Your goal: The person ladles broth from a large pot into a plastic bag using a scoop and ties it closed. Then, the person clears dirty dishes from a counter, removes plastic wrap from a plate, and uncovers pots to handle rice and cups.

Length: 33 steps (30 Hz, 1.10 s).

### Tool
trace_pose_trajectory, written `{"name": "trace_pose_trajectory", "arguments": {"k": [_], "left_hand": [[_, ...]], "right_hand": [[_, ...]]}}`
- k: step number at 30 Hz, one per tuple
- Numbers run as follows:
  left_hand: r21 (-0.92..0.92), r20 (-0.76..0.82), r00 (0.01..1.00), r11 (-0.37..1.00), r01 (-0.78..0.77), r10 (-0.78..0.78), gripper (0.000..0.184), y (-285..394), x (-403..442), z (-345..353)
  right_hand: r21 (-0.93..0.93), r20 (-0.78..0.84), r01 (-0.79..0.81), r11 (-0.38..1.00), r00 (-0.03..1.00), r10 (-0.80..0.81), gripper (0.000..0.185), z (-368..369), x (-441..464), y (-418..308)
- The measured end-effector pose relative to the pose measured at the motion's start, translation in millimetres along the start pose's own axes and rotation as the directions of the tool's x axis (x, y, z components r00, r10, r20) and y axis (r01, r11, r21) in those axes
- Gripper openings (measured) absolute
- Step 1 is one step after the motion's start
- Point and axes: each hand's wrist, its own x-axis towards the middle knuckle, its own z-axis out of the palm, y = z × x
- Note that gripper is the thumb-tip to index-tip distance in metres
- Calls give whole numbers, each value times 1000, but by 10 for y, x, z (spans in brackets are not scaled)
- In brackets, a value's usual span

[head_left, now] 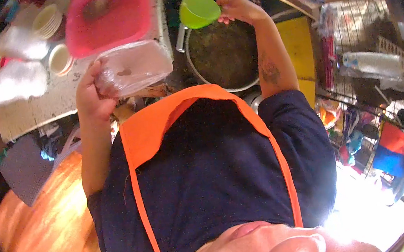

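My left hand (pixel 94 91) is closed on the end of a clear, rectangular plastic container (pixel 147 62). Its plastic looks crinkled near my fingers, and a small dark patch shows on it. With my right hand (pixel 238 10) I grip the side of a green plastic cup (pixel 198 11); any handle is hidden by my fingers. The cup is tilted above the far part of a large round pot (pixel 196 72), whose inside looks dark brown. A metal handle (pixel 181 38) shows at the pot's left side.
A pink basin (pixel 147 13) with a long-handled utensil stands on the pale table (pixel 17 124), beside stacked white cups (pixel 47 23), another white cup (pixel 60 60) and white plastic bags (pixel 17 82). Wire racks (pixel 354 19) holding goods line the right side.
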Motion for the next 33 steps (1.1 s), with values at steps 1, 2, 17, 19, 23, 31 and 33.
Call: {"name": "trace_pose_trajectory", "arguments": {"k": [1,2,17,19,23,31,33], "left_hand": [[-3,31,999,1000,30,-30,17,-21,19,84],[19,35,998,999,47,-48,17,-57,-4,254],[223,64,976,956,191,-209,25,-1308,1162,1157],[264,52,965,935,236,-258,24,-1476,1249,1298],[328,-74,981,925,193,-178,21,-1792,1497,1457],[319,-140,983,935,156,-116,20,-2024,1838,1352],[268,-101,981,945,188,-167,21,-2018,1939,1250]], "right_hand": [[80,-1,-62,995,998,63,17,36,-241,166],[161,4,-119,980,993,120,16,36,-455,342],[-394,-402,-777,491,626,668,19,1130,-587,3148],[-373,-352,-763,527,642,681,19,1169,-505,3128],[-308,-291,-746,591,665,688,19,1433,-266,3469],[750,-183,-229,621,830,527,16,1355,-661,3559],[832,-220,-118,541,826,519,15,1255,-850,3314]]}}
